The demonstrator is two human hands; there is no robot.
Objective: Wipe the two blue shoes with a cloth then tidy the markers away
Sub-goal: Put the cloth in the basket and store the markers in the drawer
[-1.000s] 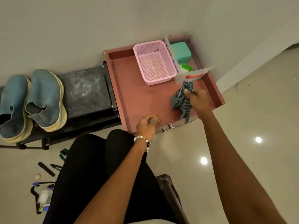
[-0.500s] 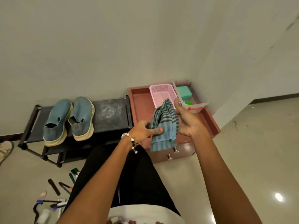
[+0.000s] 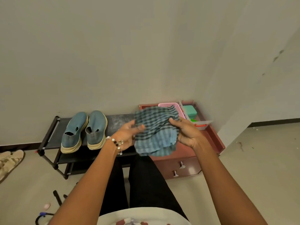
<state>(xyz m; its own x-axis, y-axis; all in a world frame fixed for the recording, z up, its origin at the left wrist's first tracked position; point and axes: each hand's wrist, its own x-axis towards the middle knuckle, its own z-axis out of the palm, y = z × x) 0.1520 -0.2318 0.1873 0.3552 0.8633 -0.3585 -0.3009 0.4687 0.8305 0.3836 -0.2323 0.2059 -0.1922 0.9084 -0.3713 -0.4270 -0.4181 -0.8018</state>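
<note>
1. The left hand (image 3: pixel 128 135) and the right hand (image 3: pixel 186 133) hold a blue-and-dark checked cloth (image 3: pixel 155 132) between them, lifted in front of the person; the left hand pinches its left edge with thumb and fingers, the right hand grips its right side with curled fingers.
2. The two blue shoes (image 3: pixel 84 130) stand side by side, touching, on the top of a black shoe rack (image 3: pixel 52 137) against the wall, to the left of the cloth.
3. A reddish drawer unit (image 3: pixel 186 166) stands just right of the rack; on its top sit a pink basket (image 3: pixel 167 105) and a clear container (image 3: pixel 203 123) holding a green box (image 3: pixel 190 111).
4. Dark markers (image 3: pixel 56 197) lie on the floor at lower left, partly hidden by the left arm; pale sandals (image 3: pixel 9 159) lie at the far left.
</note>
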